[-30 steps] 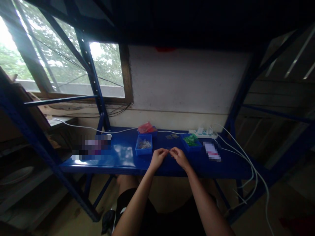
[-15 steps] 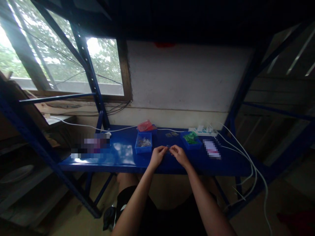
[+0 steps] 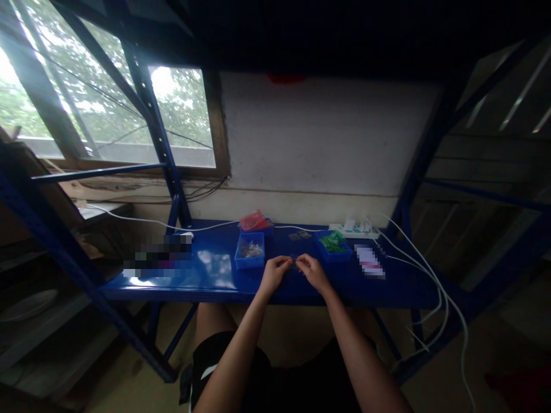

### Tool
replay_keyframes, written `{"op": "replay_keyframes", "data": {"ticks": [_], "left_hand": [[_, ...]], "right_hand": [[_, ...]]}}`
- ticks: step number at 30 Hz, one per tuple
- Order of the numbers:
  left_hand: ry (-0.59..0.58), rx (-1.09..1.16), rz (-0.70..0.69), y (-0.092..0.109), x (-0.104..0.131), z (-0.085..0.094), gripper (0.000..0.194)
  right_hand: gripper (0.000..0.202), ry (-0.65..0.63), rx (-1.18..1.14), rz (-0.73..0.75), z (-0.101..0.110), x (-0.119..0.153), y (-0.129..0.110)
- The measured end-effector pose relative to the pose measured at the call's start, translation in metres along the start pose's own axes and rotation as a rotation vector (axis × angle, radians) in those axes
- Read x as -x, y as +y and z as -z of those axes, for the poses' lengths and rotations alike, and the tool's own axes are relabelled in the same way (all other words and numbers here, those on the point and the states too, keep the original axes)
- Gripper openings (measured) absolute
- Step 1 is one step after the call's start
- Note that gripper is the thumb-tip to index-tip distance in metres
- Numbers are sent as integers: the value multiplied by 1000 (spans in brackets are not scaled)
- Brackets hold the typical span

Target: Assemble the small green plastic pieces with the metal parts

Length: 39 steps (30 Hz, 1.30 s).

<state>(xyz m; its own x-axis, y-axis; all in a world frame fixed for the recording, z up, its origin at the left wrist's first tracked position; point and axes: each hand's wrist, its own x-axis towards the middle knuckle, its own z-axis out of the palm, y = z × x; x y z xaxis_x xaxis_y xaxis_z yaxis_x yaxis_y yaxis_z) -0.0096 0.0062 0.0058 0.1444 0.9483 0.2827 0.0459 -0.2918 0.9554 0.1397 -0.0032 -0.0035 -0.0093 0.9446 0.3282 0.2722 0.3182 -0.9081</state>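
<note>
My left hand [image 3: 276, 272] and my right hand [image 3: 311, 272] meet over the blue table near its front edge, fingertips pinched close together. Between them is something small and clear, too small to make out. Left of my hands stands a blue bin [image 3: 250, 251] with small clear or silvery pieces. Beyond my right hand, another blue bin [image 3: 333, 246] holds green pieces. Two small flat pieces [image 3: 300, 236] lie on the table behind my hands.
A red bag [image 3: 255, 220] rests on a bin at the back. A white power strip [image 3: 353, 230] with cables lies at the back right. A blurred pale item [image 3: 369, 261] is at the right, a dark blurred one [image 3: 159, 254] at the left. Blue posts frame the table.
My hands stay almost in place, fingertips still together. The leg at the left has shifted slightly to the left.
</note>
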Motion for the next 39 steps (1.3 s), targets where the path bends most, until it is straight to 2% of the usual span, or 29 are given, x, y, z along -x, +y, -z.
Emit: {"op": "replay_keyframes", "data": {"ticks": [16,36,39], "left_hand": [[17,-14,-12,-1,0,-1,31],[-2,1,13,1,0,-2,36],[-2,12,7,-1,0,-2,35]], "right_hand": [[17,21,37,20,0,-2,4],[18,22,-4,-15,1,2,-3],[19,34,-2,19,1,0,-1]]}}
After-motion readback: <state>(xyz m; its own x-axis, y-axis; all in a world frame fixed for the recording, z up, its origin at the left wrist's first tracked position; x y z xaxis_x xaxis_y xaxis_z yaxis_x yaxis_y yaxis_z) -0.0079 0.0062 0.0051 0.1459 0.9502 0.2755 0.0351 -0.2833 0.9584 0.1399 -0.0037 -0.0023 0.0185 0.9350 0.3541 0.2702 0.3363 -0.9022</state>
